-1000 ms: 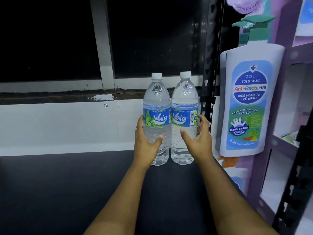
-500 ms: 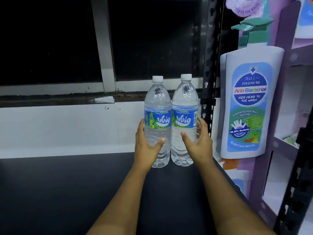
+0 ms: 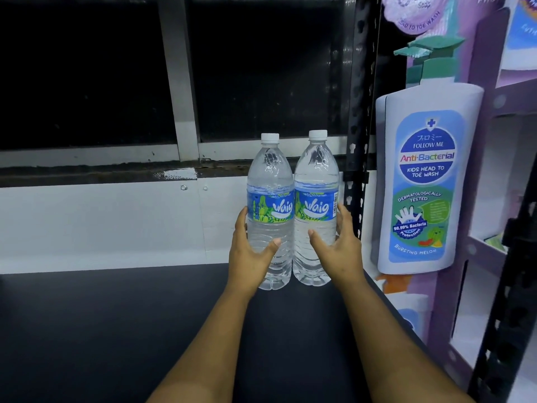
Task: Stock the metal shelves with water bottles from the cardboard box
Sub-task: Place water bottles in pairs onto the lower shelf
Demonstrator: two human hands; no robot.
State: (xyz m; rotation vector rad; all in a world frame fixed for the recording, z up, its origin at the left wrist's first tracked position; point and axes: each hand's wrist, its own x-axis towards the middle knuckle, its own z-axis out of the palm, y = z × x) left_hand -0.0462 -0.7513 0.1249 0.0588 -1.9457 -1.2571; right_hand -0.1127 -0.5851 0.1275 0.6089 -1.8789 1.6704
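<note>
left hand fingers grasp left bottle | right hand fingers grasp right bottle | both full, capped

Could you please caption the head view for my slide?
Left hand and right hand grip two Waig water bottles upright on shelf.

Both forearms bare, no sleeves/watch; left hand, right hand ungloved.
</note>
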